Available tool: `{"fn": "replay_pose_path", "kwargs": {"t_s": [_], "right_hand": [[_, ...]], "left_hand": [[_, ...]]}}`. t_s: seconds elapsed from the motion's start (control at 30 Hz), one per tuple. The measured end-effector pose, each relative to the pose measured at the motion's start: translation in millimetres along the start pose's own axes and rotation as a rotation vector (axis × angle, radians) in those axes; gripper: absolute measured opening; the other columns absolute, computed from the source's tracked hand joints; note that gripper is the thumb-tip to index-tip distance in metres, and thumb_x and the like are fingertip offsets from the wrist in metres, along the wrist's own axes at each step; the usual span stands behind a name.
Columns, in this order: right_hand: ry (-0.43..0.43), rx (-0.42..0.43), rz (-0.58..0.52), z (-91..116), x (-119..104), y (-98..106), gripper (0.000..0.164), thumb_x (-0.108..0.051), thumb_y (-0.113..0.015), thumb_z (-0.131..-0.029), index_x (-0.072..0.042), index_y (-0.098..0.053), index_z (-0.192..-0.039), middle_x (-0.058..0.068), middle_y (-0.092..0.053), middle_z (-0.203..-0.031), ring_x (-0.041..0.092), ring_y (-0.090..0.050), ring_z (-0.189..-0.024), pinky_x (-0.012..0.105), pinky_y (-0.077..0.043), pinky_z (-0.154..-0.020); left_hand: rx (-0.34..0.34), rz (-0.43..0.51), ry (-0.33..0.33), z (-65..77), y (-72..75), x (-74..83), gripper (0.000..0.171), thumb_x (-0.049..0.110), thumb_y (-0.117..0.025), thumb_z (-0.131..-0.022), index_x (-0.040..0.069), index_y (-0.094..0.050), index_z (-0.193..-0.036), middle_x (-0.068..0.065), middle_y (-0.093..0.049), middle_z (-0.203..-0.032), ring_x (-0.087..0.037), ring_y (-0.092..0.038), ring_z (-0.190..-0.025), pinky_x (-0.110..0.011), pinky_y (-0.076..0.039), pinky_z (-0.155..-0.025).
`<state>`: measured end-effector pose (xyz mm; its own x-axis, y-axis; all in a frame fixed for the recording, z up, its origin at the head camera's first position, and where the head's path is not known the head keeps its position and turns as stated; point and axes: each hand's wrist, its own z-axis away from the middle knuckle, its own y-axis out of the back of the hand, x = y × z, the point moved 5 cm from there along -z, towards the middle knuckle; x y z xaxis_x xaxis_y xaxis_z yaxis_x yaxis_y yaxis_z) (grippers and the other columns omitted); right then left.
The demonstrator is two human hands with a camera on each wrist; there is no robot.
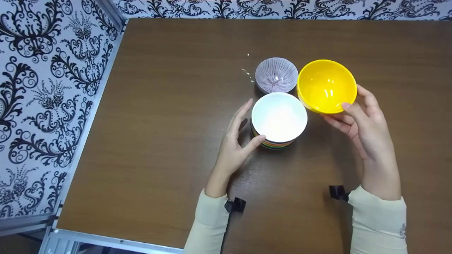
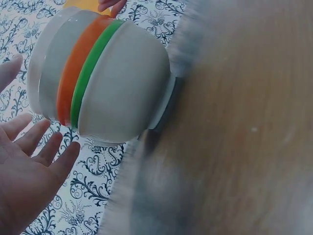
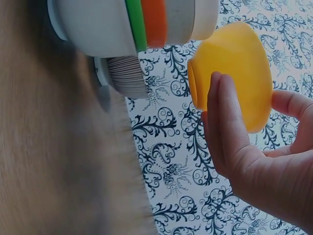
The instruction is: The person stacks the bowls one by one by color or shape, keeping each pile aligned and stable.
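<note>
A yellow bowl (image 1: 326,84) is held up off the table by my right hand (image 1: 370,127), thumb at its rim and fingers beneath and behind. To its left stands a stack of nested bowls with a white bowl (image 1: 279,116) on top. In the left wrist view the stack shows an orange bowl (image 2: 80,63) and a green bowl (image 2: 93,73) between paler ones. My left hand (image 1: 236,141) is beside the stack, thumb by the rim and fingers spread. Behind the stack a small purple-grey striped bowl (image 1: 276,74) rests on the table.
The brown wooden table (image 1: 159,123) stretches far to the left and has a pale metal edge. Small light crumbs (image 1: 248,73) lie left of the striped bowl. Black-and-white patterned cloth (image 1: 31,88) hangs beyond the table edges.
</note>
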<state>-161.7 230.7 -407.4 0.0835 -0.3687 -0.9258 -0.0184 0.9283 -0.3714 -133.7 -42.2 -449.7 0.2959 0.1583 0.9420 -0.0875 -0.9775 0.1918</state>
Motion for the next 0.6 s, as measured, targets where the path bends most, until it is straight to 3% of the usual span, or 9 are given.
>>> {"fn": "replay_pose_path", "kwargs": {"t_s": [0.13,0.6], "right_hand": [[0.021,-0.032,0.010,2.2,-3.3,-5.2,0.047,0.000,-0.049,-0.101,-0.008,-0.035,-0.145,0.013,-0.059,-0.126,0.021,-0.076,-0.091,0.031,-0.060,-0.082],[0.061,-0.050,0.028,8.3,-13.5,-17.5,0.047,0.003,-0.048,-0.100,-0.006,-0.037,-0.146,0.015,-0.056,-0.131,0.020,-0.076,-0.091,0.031,-0.060,-0.081]], "left_hand": [[0.005,0.016,-0.025,-3.1,1.5,5.6,0.076,0.018,-0.075,-0.090,0.013,-0.035,-0.155,0.001,-0.036,-0.161,-0.012,-0.031,-0.150,-0.050,-0.037,-0.119],[0.011,-0.018,-0.091,-15.0,1.2,23.0,0.075,0.019,-0.076,-0.088,0.011,-0.038,-0.153,0.000,-0.039,-0.159,-0.011,-0.034,-0.148,-0.032,-0.031,-0.123]]}}
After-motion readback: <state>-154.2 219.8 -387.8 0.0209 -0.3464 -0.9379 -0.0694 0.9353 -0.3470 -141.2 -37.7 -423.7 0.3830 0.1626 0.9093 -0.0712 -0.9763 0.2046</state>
